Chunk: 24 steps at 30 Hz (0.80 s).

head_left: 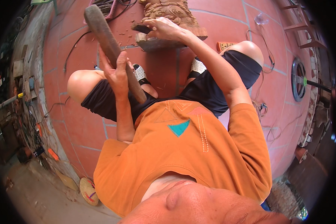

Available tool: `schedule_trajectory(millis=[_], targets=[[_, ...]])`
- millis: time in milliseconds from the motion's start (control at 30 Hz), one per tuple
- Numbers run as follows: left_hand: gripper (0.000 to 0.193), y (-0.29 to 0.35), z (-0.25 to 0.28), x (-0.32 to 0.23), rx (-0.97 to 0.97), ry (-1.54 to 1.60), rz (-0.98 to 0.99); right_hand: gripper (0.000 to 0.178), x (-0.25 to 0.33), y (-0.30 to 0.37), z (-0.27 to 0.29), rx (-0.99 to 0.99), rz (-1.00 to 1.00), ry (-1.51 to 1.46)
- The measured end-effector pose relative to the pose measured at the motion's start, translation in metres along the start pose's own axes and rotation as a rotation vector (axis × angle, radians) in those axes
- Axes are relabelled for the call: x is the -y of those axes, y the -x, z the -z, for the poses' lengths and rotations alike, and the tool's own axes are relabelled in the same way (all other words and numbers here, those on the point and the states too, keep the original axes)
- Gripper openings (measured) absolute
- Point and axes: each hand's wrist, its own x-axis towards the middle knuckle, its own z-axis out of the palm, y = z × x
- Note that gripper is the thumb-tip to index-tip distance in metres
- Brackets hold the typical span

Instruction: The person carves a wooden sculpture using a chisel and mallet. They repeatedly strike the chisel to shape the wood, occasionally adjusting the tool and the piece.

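My left hand [117, 72] is closed round a long brown wooden mallet [108, 35]. The thick, rounded end rises forward, and the narrow end comes down close to my lap. Out in front, my right hand [164, 29] has its fingers bent about a short dark piece [141, 28] that looks like a tool end; its exact kind does not show. This hand is at the near side of a carved wooden figure [170, 11] with deep relief. The figure stands on a block base [199, 33] between my feet, its top cut off by the picture edge.
A pink basket [110, 13] of slim tools stands far left of the carving. An orange power strip [224, 46] lies by my right knee, with cables [267, 43] across the tiles. Wood chips are scattered near the carving. At right are a wheel-like ring [298, 80] and a chair [304, 28].
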Motion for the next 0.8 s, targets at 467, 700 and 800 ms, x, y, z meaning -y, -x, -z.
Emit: schedule_trajectory(millis=[467, 700, 800], targets=[[0.067, -0.009, 0.018, 0.023, 0.13, 0.123, 0.213, 0.051, -0.029, 0.003, 0.018, -0.077, -0.13, -0.055], [0.069, -0.008, 0.014, 0.023, 0.165, 0.091, 0.19, 0.035, -0.047, 0.003, 0.011, -0.197, -0.078, -0.121], [0.072, -0.007, 0.016, 0.026, 0.164, 0.049, 0.197, 0.038, -0.03, 0.006, 0.009, -0.153, -0.075, -0.121]])
